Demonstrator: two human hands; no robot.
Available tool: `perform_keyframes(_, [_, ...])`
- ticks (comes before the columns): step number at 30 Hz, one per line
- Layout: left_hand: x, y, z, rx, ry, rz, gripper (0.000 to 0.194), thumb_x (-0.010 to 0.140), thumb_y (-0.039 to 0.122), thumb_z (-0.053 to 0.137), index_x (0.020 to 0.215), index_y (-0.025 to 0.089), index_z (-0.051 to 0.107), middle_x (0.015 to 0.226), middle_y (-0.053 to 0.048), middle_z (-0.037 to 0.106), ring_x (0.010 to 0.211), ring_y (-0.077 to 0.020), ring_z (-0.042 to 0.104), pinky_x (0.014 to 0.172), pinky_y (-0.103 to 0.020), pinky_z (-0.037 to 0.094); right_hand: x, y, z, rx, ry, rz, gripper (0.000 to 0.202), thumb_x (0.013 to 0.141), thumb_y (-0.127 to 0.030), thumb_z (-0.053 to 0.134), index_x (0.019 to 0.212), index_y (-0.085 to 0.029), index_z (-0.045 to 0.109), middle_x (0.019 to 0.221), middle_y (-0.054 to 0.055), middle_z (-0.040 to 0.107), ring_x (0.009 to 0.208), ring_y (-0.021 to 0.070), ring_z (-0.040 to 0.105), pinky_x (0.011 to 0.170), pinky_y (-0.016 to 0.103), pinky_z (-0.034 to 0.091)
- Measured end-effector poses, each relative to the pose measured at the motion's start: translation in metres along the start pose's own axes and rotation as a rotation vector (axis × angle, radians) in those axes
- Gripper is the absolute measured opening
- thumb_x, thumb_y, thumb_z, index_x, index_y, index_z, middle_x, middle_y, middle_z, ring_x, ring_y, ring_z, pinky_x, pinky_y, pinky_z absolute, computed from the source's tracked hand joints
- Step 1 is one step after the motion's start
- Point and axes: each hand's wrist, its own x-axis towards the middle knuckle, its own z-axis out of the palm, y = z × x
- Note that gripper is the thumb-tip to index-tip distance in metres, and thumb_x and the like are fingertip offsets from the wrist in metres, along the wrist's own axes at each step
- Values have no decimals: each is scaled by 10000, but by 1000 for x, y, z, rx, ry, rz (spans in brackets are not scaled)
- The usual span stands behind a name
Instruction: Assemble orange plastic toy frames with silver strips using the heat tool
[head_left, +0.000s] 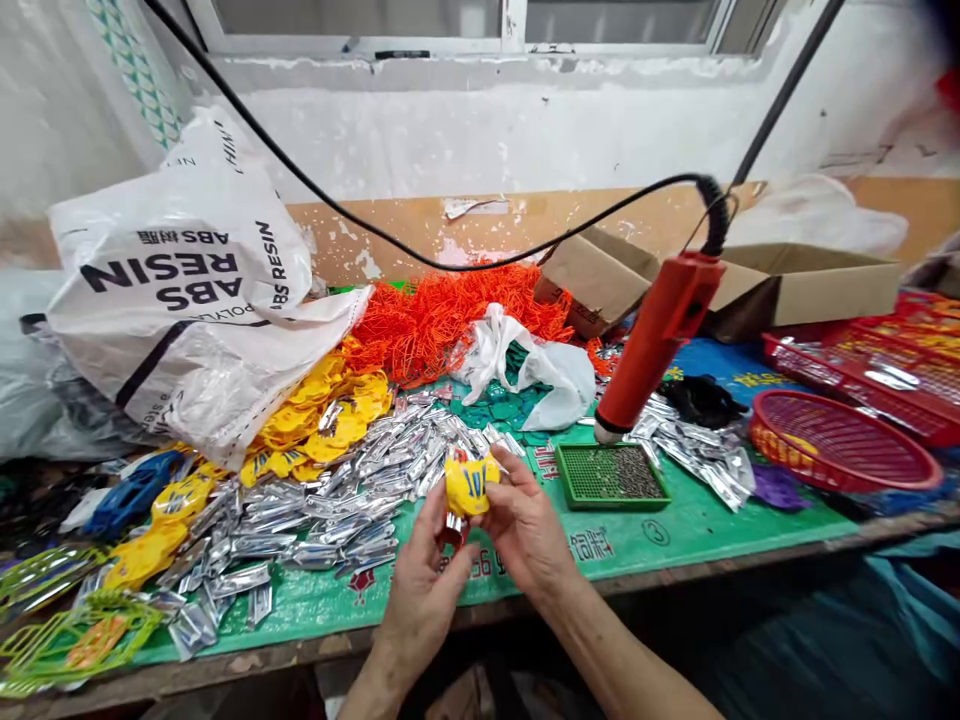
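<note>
- Gripping one small yellow piece between both hands, at the near edge of the bench, in front of the silver heap
- Left hand: fingers and thumb closed around its lower left, a red and shiny part showing there
- Right hand: pinching the right edge, thumb and fingers closed on it
- Green tray: just right of the hands, small dark metal bits bunched in the right half, bare grid in the left half
- Red power tool hangs on a cable, tip down above the tray
- Round red basket: something yellow inside; rectangular red basket behind it has silvery pieces
- Two cardboard boxes at the back: left box tilted, right box upright, can't see what's inside from here
- White sack, left: more yellow pieces at its mouth, silver packets alongside
- Sack print reads ABS RESIN
- Green bench cover: circled 3, plus red characters partly hidden by the hands
- Yellow piece has blue lettering, too small for me to read
</note>
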Motion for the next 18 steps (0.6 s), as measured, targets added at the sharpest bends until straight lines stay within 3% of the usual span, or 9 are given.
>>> perform_keyframes(3, [3, 1, 5, 103, -1, 57, 564, 657, 86, 831, 1181, 228, 679, 1273, -54, 694, 1246, -274, 578, 981, -279, 491, -12, -3, -7, -308, 55, -81, 410, 646, -251, 787, 1048, -230, 712, 921, 23, 738, 732, 166, 662, 615, 281, 546])
perform_keyframes(6, [3, 4, 7, 43, -11, 0, 453, 664, 104, 824, 1092, 208, 715, 1139, -55, 748, 1098, -237, 661, 895, -259, 529, -24, -14, -14, -859, -39, -302, 314, 776, -316, 715, 1084, -259, 741, 1017, 58, 729, 906, 229, 633, 854, 411, 512])
perform_keyframes(10, [7, 9, 5, -49, -68, -163, 372, 660, 64, 780, 1014, 168, 730, 941, -56, 767, 733, -146, 686, 639, -207, 545, -28, -34, -23, -1403, -206, -458, 371, 814, -348, 704, 1180, -292, 714, 986, 103, 672, 965, 281, 572, 866, 472, 476])
perform_keyframes(13, [9, 14, 2, -41, -129, -281, 315, 658, 46, 749, 961, 128, 735, 853, -59, 749, 590, -105, 629, 507, -171, 489, -20, -51, -27, -1558, -364, -490, 313, 735, -339, 791, 1033, -247, 758, 1267, 143, 571, 1183, 331, 489, 962, 497, 438])
perform_keyframes(15, [10, 15, 1, -40, -177, -356, 285, 659, 52, 741, 938, 111, 735, 818, -64, 738, 575, -108, 629, 487, -165, 475, -11, -62, -26, -1555, -573, -429, 290, 664, -314, 845, 913, -209, 741, 1423, 123, 489, 1307, 347, 415, 1042, 507, 382])
perform_keyframes(18, [9, 14, -1, -93, -226, -470, 230, 672, 53, 709, 897, 98, 729, 812, -75, 737, 594, -127, 648, 502, -180, 490, 3, -71, -21, -1425, -875, -192, 278, 623, -226, 852, 821, -185, 661, 1331, 75, 594, 1173, 274, 558, 972, 419, 443])
